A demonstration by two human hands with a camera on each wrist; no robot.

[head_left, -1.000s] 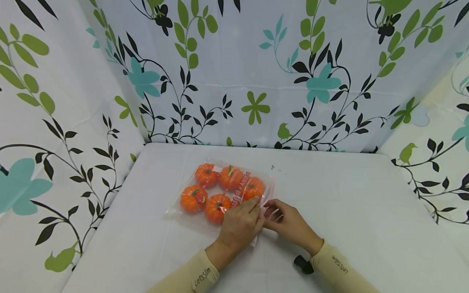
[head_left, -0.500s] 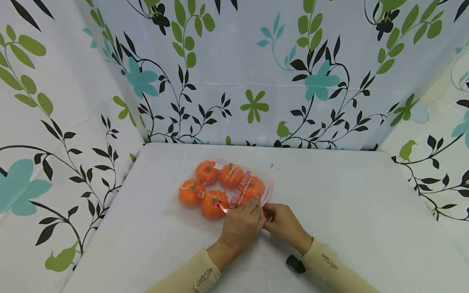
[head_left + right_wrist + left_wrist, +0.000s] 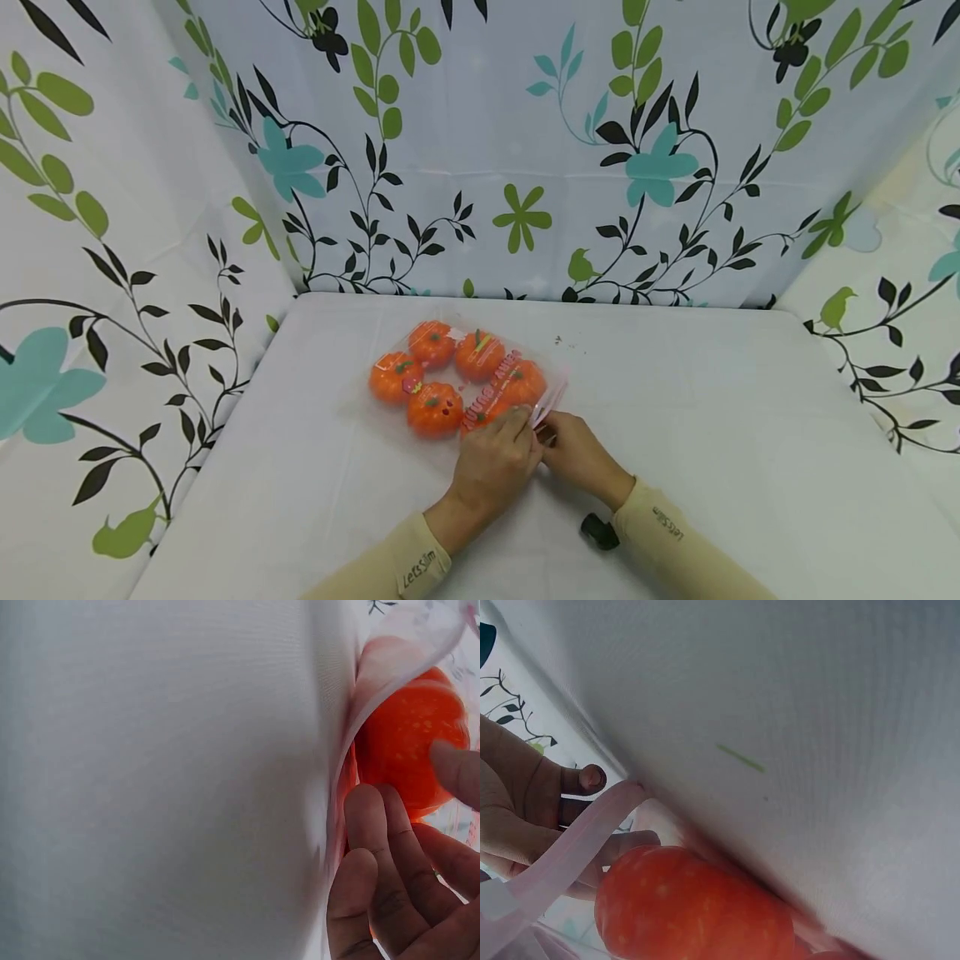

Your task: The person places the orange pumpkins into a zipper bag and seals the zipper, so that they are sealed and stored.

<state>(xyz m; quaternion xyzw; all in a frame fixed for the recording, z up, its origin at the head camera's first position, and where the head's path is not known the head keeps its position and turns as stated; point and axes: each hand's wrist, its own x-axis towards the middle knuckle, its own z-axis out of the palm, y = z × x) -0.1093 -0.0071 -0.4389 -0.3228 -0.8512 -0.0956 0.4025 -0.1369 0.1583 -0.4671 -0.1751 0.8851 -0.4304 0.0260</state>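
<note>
A clear plastic zip bag with red lettering lies on the white table, holding several small orange toy pumpkins. Its pink zip strip runs along the right side, and a white slider sits on it in the left wrist view. My left hand grips the bag's near right corner, partly covering one pumpkin. Close beside it, my right hand pinches the strip's edge; its fingertips are partly hidden. In the right wrist view a pumpkin shows close behind the bag's edge.
A small black object lies by the right sleeve. The white tabletop spreads to the right. A patterned curtain stands behind the table and along its sides.
The bag has turned slightly, its left pumpkins shifting away from me. Another pumpkin shows beside my left hand. My right hand has closed in on the strip, and the black object has shifted left.
</note>
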